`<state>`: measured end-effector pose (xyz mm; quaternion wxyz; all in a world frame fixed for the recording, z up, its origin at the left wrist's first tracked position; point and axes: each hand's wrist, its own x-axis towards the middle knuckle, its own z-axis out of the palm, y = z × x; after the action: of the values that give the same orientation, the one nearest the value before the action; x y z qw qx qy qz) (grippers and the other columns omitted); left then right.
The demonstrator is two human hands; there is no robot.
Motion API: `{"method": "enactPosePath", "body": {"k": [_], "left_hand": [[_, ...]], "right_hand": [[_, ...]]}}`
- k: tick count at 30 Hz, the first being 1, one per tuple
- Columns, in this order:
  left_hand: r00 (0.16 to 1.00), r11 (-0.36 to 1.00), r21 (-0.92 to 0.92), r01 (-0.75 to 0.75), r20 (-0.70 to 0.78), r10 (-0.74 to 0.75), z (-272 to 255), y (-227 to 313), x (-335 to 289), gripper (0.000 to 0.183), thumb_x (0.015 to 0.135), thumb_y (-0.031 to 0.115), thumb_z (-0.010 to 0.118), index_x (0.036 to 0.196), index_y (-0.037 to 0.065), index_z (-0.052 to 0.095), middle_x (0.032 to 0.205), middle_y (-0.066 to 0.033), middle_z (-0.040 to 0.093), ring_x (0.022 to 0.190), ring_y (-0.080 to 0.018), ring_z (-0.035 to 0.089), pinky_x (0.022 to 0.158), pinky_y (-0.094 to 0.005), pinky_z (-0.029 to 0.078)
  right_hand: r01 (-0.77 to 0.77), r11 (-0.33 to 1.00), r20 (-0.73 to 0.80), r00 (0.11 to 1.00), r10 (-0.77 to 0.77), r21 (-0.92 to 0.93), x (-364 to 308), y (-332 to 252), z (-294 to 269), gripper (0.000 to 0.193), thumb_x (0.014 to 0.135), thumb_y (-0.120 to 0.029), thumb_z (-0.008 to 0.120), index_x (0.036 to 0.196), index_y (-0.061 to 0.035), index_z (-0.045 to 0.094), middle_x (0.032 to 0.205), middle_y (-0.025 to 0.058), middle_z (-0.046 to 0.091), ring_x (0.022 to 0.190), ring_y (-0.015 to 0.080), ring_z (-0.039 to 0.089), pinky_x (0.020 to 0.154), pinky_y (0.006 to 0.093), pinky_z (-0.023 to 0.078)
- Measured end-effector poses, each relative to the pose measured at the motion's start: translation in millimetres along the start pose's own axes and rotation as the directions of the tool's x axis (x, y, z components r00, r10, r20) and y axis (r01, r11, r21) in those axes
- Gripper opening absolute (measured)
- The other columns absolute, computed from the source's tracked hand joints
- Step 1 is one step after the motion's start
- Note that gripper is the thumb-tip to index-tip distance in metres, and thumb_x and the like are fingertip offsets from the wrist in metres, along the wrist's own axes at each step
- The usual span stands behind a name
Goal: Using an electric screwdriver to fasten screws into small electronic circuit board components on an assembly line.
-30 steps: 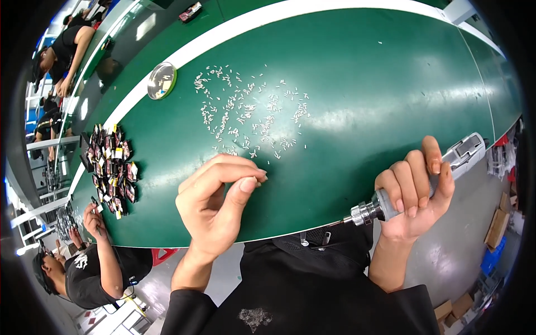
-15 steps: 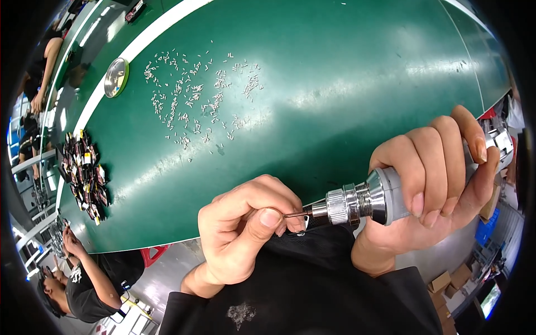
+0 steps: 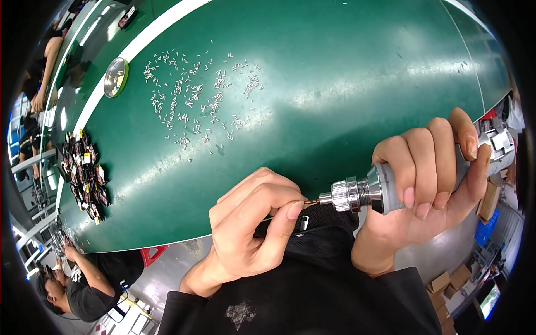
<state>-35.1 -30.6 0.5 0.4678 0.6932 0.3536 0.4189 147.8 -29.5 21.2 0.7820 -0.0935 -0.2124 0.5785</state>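
My right hand (image 3: pixel 427 176) wraps round the grey body of an electric screwdriver (image 3: pixel 393 187), held sideways over the table's near edge. Its knurled silver collar and thin bit (image 3: pixel 321 200) point left. Thumb and fingertips of my left hand (image 3: pixel 254 223) are pinched together at the end of this bit. Whether a small piece sits between those fingertips is hidden. Scattered across the green table (image 3: pixel 346 67), beyond my left hand, lie many tiny whitish pins (image 3: pixel 195 92).
Small black packs with yellow and pink marks form a pile (image 3: pixel 84 176) at the table's left. A round shallow dish (image 3: pixel 115 77) with a greenish rim stands at the far left. Another person (image 3: pixel 92 279) works at the lower left. Cardboard boxes (image 3: pixel 446 282) stand at lower right.
My left hand has shifted right and its pinch now sits at the bit's end, with less bit showing. The screwdriver has moved slightly, its collar up and to the right.
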Motion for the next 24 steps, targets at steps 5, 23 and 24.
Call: {"method": "enactPosePath", "body": {"k": [5, 23, 24], "left_hand": [[0.999, 0.986, 0.161, -0.034, 0.033, 0.029, -17, 2, 16, 0.032, 0.09, 0.021, 0.057, 0.102, -0.009, 0.062, 0.081, -0.0147, 0.062, 0.068, -0.022, 0.057, 0.059, -0.0303, 0.045], [0.917, 0.21, 0.893, 0.398, -0.382, -0.113, -229, -85, 209, 0.053, 0.082, 0.038, 0.065, 0.116, -0.002, 0.056, 0.095, -0.0216, 0.064, 0.088, -0.0316, 0.065, 0.078, -0.0385, 0.05], [0.9, 0.181, 0.884, 0.431, -0.409, -0.149, -223, -85, 216, 0.049, 0.082, 0.033, 0.066, 0.115, -0.002, 0.056, 0.104, -0.0261, 0.061, 0.095, -0.0364, 0.062, 0.082, -0.041, 0.05]], "right_hand": [[0.063, 0.995, -0.047, 0.997, -0.06, 0.073, 6, 7, -2, 0.018, 0.098, -0.021, 0.045, 0.09, -0.0051, 0.045, 0.054, -0.0011, 0.039, 0.043, 0.0103, 0.04, 0.049, 0.0266, 0.039], [-0.021, 0.998, -0.264, 0.964, 0.036, 0.062, -15, 21, -31, 0.015, 0.097, -0.019, 0.046, 0.088, -0.0096, 0.04, 0.051, -0.0017, 0.037, 0.039, 0.0085, 0.036, 0.044, 0.0261, 0.038], [-0.033, 0.998, -0.266, 0.963, 0.046, 0.055, -15, 21, -31, 0.016, 0.096, -0.02, 0.048, 0.087, -0.0101, 0.04, 0.051, -0.0016, 0.037, 0.039, 0.0084, 0.036, 0.045, 0.026, 0.039]]}}
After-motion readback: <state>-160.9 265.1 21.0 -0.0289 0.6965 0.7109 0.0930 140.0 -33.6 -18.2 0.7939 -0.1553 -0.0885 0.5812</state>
